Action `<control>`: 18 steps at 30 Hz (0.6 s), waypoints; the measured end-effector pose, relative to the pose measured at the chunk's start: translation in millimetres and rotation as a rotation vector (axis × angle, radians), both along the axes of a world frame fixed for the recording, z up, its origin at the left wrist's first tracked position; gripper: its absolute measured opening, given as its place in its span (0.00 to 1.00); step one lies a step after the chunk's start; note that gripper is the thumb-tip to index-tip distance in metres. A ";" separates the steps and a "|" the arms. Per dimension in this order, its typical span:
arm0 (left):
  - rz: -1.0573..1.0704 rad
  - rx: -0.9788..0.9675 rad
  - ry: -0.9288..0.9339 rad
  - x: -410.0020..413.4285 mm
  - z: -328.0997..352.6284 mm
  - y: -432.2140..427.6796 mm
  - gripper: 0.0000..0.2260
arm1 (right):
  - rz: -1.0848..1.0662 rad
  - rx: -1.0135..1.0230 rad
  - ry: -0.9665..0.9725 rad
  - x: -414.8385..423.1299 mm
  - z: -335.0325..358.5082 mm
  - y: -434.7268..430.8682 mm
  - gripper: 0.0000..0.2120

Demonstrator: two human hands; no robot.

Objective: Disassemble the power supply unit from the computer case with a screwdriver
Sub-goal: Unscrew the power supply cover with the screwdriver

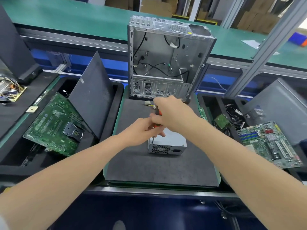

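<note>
Our right hand (171, 115) and left hand (141, 131) clamp the screwdriver (159, 113), tip on the power supply unit (172, 141), which sits outside the computer case (166, 63); next, we judge, steady turning pressure

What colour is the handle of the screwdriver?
Orange, on the screwdriver; the head view, the only one, shows it best.

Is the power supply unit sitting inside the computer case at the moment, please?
No, the power supply unit lies on the grey mat in front of the computer case, outside it.
</note>
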State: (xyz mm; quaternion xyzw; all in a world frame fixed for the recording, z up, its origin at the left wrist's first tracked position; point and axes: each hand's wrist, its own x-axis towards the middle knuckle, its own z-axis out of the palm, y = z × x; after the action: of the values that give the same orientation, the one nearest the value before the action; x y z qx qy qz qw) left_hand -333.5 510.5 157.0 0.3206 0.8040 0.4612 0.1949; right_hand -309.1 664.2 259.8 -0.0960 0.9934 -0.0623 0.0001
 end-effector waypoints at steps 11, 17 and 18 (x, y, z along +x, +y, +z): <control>0.011 0.068 -0.004 3.2 -1.7 -4.1 0.08 | 0.468 -0.030 -0.059 2.3 18.0 28.5 0.05; 0.033 0.006 0.015 -3.8 -9.8 -3.1 0.03 | -0.070 0.241 0.177 12.8 0.9 -15.6 0.18; 0.032 -0.023 0.024 -5.6 -13.7 -4.4 0.02 | -0.071 0.221 0.177 10.7 -0.9 -15.7 0.19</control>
State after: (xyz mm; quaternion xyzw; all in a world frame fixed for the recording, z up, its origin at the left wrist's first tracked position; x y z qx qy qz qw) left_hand -339.1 506.0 143.3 0.3110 0.8167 0.4510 0.1815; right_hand -298.4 648.5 259.0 -0.0651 0.9931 0.0563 -0.0792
